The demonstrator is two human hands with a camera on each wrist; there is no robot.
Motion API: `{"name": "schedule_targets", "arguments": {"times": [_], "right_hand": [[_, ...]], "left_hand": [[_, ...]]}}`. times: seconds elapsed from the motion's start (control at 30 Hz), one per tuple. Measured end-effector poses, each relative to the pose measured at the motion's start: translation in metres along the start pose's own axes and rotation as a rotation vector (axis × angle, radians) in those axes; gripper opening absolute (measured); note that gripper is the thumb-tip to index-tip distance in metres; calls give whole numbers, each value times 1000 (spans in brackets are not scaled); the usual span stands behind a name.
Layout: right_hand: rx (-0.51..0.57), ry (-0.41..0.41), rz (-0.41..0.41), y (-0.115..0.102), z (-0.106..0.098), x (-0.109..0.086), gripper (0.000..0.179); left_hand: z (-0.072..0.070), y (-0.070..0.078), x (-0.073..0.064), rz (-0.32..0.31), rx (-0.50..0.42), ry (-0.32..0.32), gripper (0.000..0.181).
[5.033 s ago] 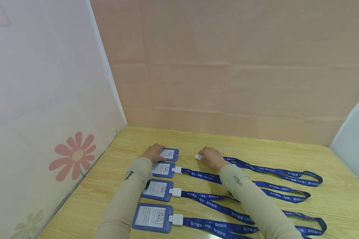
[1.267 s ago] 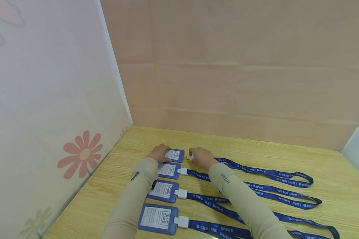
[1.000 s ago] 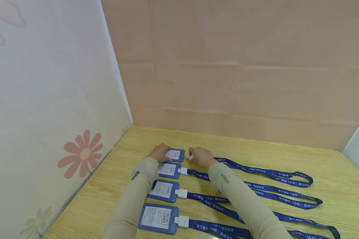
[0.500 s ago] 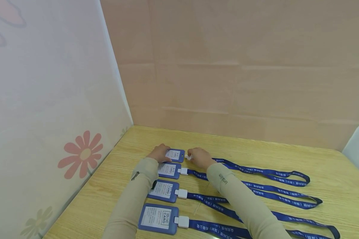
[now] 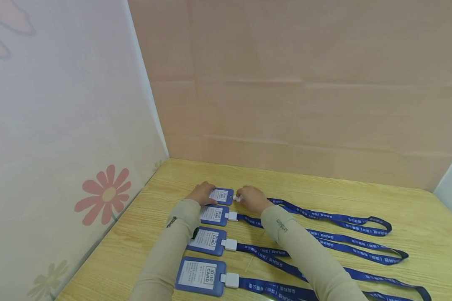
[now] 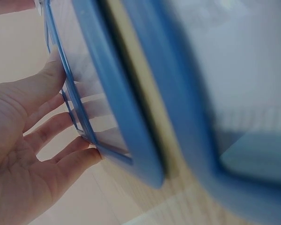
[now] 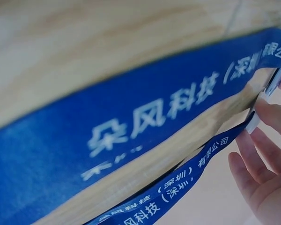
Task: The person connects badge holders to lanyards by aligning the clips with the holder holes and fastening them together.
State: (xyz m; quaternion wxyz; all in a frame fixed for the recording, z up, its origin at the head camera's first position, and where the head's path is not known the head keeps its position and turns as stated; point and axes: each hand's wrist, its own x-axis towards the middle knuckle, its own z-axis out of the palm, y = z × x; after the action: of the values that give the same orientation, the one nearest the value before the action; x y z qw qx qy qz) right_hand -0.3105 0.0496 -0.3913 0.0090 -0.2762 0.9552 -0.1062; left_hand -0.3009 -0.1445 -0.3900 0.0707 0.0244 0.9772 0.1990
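At the far end of a row of blue ID badge holders, my left hand (image 5: 201, 193) holds the farthest badge holder (image 5: 223, 195) between thumb and fingers. Its slotted end faces right. Just right of that slot, my right hand (image 5: 253, 200) pinches a small white clip (image 5: 237, 198) on a blue lanyard (image 5: 331, 216). Whether clip and slot touch is too small to tell. In the left wrist view, the thumb and fingertips of the left hand (image 6: 33, 126) meet the holder's edges. The right wrist view has the right hand (image 7: 267, 164) gripping the white clip (image 7: 252, 123).
Nearer on the wooden table (image 5: 109, 263) lie the second badge holder (image 5: 212, 214), the third badge holder (image 5: 207, 240) and the nearest badge holder (image 5: 200, 276). Each has a white clip and blue lanyard attached, stretching right. A flowered cloth wall (image 5: 79, 104) stands at left.
Over the last five seconds my right hand has brought the clip and lanyard left, close to the slot. The left hand keeps its hold. The head view has shifted slightly.
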Motion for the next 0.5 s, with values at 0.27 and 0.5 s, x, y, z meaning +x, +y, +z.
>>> {"name": "schedule_targets", "arguments": {"times": [0.27, 0.5], "right_hand": [[8, 26, -23, 0, 1, 0, 21], [45, -9, 15, -1, 3, -2, 28]], "left_hand": [[1, -1, 3, -5, -12, -7, 60], [0, -1, 2, 1, -7, -3, 60]]}}
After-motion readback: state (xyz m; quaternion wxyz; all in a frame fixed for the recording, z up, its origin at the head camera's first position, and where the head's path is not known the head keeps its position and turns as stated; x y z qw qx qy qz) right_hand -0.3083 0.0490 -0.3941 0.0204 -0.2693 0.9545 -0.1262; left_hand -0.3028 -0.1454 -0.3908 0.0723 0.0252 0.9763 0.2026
